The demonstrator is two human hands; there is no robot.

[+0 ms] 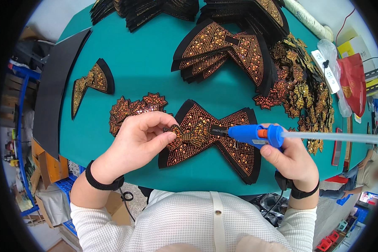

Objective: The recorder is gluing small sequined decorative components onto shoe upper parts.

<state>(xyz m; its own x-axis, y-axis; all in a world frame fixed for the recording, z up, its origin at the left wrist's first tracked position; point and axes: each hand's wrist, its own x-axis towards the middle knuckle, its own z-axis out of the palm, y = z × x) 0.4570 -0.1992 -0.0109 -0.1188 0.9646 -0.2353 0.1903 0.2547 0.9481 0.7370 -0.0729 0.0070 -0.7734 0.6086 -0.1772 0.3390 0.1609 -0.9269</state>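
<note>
My left hand [138, 140] pinches the left end of a small beaded bow [193, 136] between thumb and fingers. That bow hangs over the stack of large bow-shaped pieces [241, 157], black with orange-gold studs, on the table in front of me. My right hand [294, 157] is wrapped round a blue glue gun [248, 133], its grip hidden by my fingers. A long translucent glue stick [332, 136] runs out of the gun's back to the right. The nozzle points left, close to the black middle of the top large bow; I cannot tell whether it touches.
Small orange beaded pieces [130, 109] lie beyond my left hand on the green table [138, 63]. A studded piece [92, 82] rests farther left, beside a black board [59, 96]. Stacked bows [210, 46] and a gold heap [311, 96] lie farther off, near a power strip [324, 71].
</note>
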